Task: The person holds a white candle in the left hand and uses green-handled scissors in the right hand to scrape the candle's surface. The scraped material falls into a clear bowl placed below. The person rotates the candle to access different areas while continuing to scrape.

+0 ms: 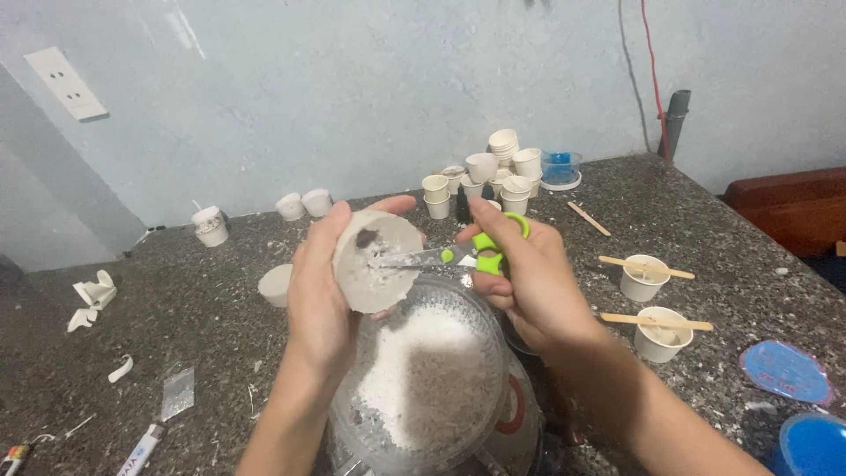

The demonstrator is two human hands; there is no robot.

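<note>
Left hand (pixel 319 291) grip wraps the side of a small white paper cup (pixel 377 260), thumb on the top rim, other fingers behind and under it. Cup is held tipped on its side, open mouth facing the camera and slightly toward 3 o'clock; its axis runs roughly toward the viewer. Cup sits just above a clear plastic bowl (pixel 423 388) at frame center.

Right hand (pixel 520 273) grip is closed through the green-handled scissors (pixel 463 257), fingers in the loops. Scissors long axis is near horizontal, handles at 3 o'clock, blades pointing to 9 o'clock into the cup mouth. Blades look nearly together; tips touch whitish wax-like residue inside, exact contact hard to make out.

Bowl holds white shavings; its lower edge is cut off by the frame bottom. Both forearms hide part of the bowl rim.

On the dark speckled desk (pixel 211 335): cluster of small white cups (pixel 493 176) at 12 o'clock, 2 filled cups with wooden sticks (pixel 652 304) at 3 o'clock, a blue lid (pixel 811 445) cut off at 5 o'clock, torn paper bits (pixel 92 295) at 9 o'clock.
</note>
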